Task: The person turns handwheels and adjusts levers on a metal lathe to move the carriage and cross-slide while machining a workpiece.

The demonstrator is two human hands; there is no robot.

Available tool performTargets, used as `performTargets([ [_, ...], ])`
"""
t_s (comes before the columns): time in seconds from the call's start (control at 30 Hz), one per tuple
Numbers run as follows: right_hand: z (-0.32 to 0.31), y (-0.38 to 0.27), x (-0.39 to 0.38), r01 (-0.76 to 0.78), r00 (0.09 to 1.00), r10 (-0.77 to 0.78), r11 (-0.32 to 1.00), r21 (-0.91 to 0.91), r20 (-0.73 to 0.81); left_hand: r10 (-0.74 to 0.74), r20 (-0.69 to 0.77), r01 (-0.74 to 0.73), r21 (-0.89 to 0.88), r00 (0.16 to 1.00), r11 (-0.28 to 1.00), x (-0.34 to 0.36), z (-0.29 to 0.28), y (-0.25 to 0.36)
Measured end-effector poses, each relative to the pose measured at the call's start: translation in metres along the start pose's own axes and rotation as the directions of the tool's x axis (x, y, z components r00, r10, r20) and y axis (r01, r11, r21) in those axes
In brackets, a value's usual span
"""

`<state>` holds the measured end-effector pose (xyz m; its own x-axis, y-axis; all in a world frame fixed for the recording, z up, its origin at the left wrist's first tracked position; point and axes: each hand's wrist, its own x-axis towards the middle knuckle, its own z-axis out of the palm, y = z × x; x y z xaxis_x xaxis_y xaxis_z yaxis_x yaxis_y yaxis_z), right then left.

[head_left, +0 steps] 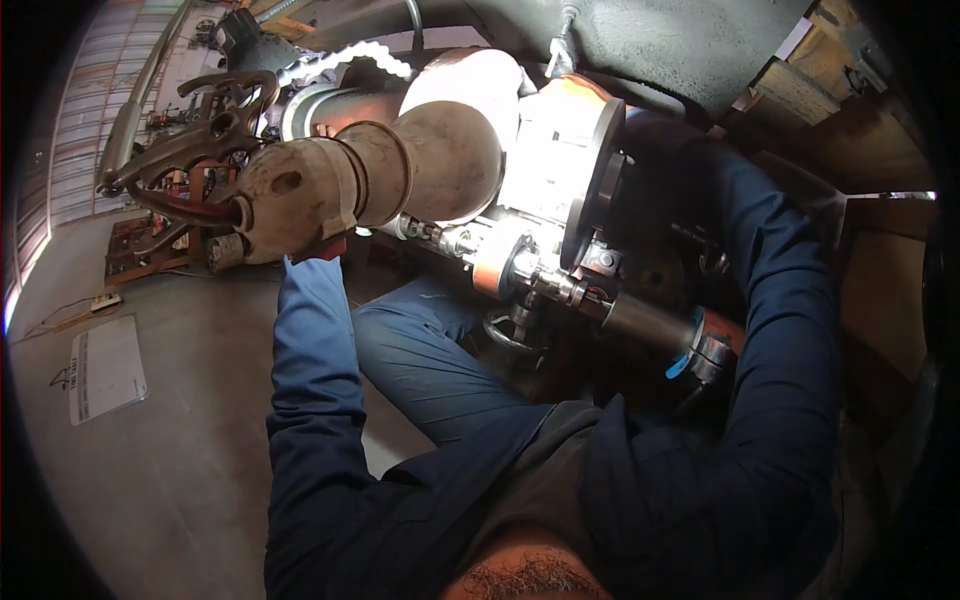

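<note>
A large grey-brown metal machine casting (400, 165) with a rounded end and a collar reaches across the upper middle. My left sleeve (318, 340) runs up to the underside of its rounded end; the casting hides the hand, so its grip does not show. On the right, my right sleeve (785, 270) stretches up and behind a big round flange (595, 185). Deep shadow swallows that hand, and what it touches cannot be made out. Below the casting lies a shiny shaft assembly with an orange collar (495, 262) and a grey cylinder (650, 325).
A curved-spoke handwheel (210, 140) sticks out at the upper left. A white segmented coolant hose (345, 58) arches behind the casting. Underneath the shaft is a small handwheel (515, 335). A printed white sheet (107, 370) lies on the concrete floor (180, 480). Wooden boards (795, 95) stand upper right.
</note>
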<state>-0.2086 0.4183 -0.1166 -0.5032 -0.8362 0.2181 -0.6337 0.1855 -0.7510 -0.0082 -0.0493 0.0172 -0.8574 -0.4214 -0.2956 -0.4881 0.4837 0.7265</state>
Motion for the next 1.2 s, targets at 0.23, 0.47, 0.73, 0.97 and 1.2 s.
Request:
performTargets([
  [0.23,0.002,-0.003,-0.005,-0.006,1.000,0.006,1.000,0.005,0.006,-0.007,0.000,0.007,0.000,1.000,1.000,-0.002,-0.001,-0.002],
  [0.47,0.004,-0.004,-0.005,-0.005,1.000,0.005,1.000,0.009,0.006,-0.005,-0.003,0.005,0.003,1.000,1.000,-0.002,-0.003,-0.001],
  [0.73,0.013,-0.008,0.016,0.069,0.998,-0.069,0.998,0.002,-0.013,-0.011,-0.015,0.011,0.010,1.000,1.000,-0.005,-0.009,0.000],
  [0.97,0.038,-0.019,0.041,0.087,0.993,-0.092,0.994,-0.071,-0.069,-0.004,-0.009,0.004,0.014,1.000,1.000,0.001,-0.007,0.004],
  [1.2,0.037,-0.022,0.040,0.072,0.993,-0.080,0.993,-0.090,-0.088,0.006,-0.005,-0.006,0.008,1.000,1.000,0.005,-0.003,0.008],
])
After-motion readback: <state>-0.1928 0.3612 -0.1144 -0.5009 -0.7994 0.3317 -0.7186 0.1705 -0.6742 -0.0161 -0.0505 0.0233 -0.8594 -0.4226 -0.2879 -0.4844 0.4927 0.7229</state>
